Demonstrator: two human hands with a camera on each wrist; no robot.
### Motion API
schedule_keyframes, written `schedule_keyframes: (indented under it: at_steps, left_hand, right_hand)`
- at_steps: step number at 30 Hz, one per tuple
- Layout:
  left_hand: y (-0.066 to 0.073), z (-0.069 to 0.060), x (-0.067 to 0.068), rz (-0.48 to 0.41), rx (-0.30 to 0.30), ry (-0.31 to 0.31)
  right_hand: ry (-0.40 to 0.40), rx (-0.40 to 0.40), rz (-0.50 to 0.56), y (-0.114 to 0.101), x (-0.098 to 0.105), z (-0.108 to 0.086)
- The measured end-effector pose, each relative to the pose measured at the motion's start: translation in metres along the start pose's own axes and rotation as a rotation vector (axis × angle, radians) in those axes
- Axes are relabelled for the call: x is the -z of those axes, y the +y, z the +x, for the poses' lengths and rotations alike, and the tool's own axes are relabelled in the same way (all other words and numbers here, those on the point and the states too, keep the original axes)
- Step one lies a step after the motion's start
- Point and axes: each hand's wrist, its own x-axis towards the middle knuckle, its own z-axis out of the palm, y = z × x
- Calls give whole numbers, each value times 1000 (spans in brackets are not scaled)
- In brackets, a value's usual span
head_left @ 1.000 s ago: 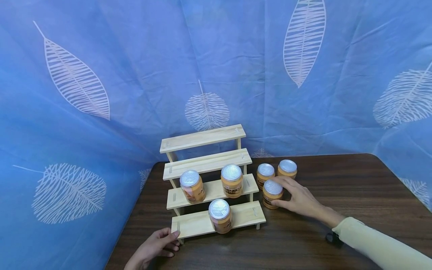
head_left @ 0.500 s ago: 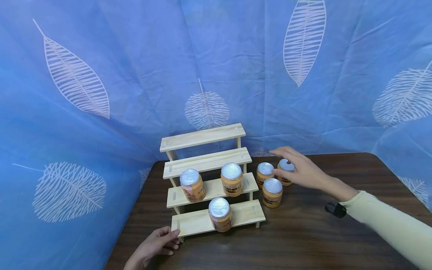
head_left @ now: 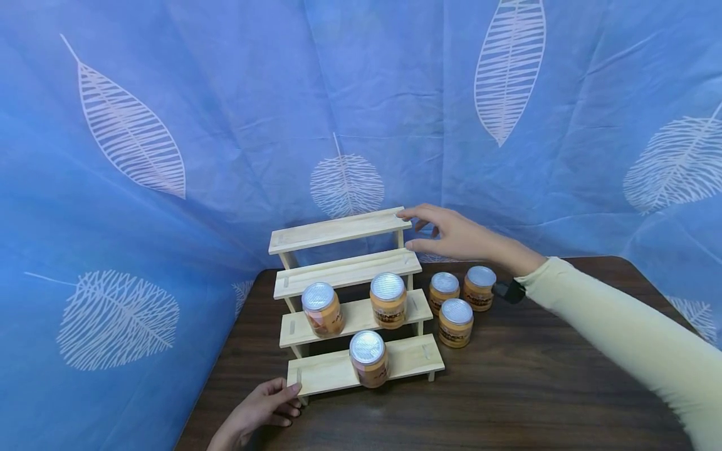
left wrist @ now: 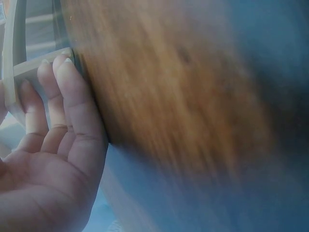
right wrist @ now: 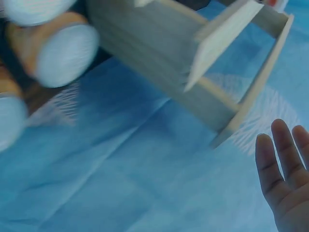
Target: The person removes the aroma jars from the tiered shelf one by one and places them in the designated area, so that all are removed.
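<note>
A stepped wooden display shelf (head_left: 324, 374) stands on the table in the head view. My left hand (head_left: 256, 410) pinches its lowest board at the left front corner, thumb on top. In the left wrist view the fingers (left wrist: 79, 104) curl against the wood. Beside the right end of the top board is my right hand (head_left: 465, 237), fingers loosely spread and holding nothing; whether a fingertip touches the board I cannot tell. Silver-lidded orange jars stand on the shelf: one jar (head_left: 369, 371) on the lowest board, a left jar (head_left: 324, 318) and a right jar (head_left: 389, 310) on the second.
Three more such jars stand right of the shelf: a near jar (head_left: 455, 331), a middle jar (head_left: 443, 295) and a far jar (head_left: 479, 295). The dark wooden table (head_left: 541, 382) backs onto a blue leaf-patterned cloth (head_left: 237, 125).
My right hand has left the near jar, risen over the others and moved left to the top board's right end. The left hand stays on the shelf corner.
</note>
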Motion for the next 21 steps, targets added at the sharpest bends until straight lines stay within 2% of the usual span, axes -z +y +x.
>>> schedule_keyframes:
  at_steps: [5, 10, 16, 21]
  left_hand:
    - [-1, 0, -1, -13, -10, -1]
    - [-2, 1, -2, -12, -17, 6]
    - [-1, 0, 0, -12, -22, 11]
    - [-2, 0, 0, -25, -26, 2]
  right_hand:
    - [-75, 61, 6, -24, -11, 32]
    - [-147, 108, -50, -43, -28, 55]
    - [-238, 181, -164, -63, -49, 74]
    - [-311, 202, -232, -76, -66, 83]
